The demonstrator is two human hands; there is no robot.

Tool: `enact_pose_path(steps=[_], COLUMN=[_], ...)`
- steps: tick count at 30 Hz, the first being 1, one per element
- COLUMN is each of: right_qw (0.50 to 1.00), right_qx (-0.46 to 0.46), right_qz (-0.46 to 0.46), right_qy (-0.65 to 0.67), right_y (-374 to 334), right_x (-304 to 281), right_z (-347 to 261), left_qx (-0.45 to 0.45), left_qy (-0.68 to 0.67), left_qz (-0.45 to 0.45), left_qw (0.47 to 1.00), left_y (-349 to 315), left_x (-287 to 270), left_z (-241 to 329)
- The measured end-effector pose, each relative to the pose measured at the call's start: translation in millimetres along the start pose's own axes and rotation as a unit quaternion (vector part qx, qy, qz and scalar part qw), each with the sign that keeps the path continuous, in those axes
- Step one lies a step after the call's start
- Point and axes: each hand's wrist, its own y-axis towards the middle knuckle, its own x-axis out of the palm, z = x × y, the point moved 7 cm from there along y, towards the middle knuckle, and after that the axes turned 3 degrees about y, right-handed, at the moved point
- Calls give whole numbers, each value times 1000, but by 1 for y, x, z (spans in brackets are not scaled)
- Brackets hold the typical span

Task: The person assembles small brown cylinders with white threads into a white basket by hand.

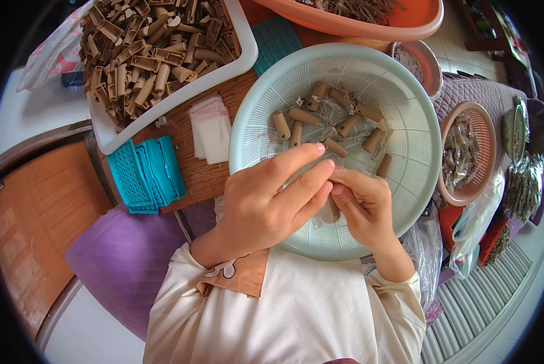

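Observation:
Over the near half of a pale green mesh basket, my two hands meet at their fingertips. Between and below them shows part of a brown plastic piece, apparently in clear film; the rest is hidden by fingers. My right hand pinches at it with thumb and forefinger. My left hand reaches across from the left, its index finger raised and its other fingers curled to the same spot; its thumb is hidden. In the basket lie several brown plastic pieces with crumpled clear film.
A white tub heaped with brown pieces stands at the far left. Nearer are clear bags and stacked turquoise trays. An orange basin is at the back. A pink basket of wrapped pieces stands right.

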Motion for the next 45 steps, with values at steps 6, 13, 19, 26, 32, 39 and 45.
enact_pose_path(steps=[6, 13, 19, 26, 32, 39, 45], right_qw=[960, 943, 968, 901, 923, 975, 958], right_qx=[-126, -191, -125, -249, -243, -139, -47], right_qz=[2, 4, 50, 52, 35, 69, 6], right_qy=[-249, -271, -214, -350, -298, 156, 283], right_y=[1, -7, -5, -10, -14, -15, -15], right_x=[8, 6, -4, 17, 12, -6, 7], right_z=[-17, -33, -30, -40, -49, -24, -16], left_qx=[10, -197, 65, -4, -232, -245, -148], left_qy=[42, -4, 49, -47, -41, -485, -487], left_qz=[-27, 115, 94, 52, 154, -1, -119], left_qw=[999, 974, 992, 997, 960, 839, 853], left_y=[-2, -2, -9, -8, -12, -30, -22], left_x=[14, -11, -13, 6, -20, 2, 21], left_z=[-2, -80, -7, -11, -78, -53, -18])
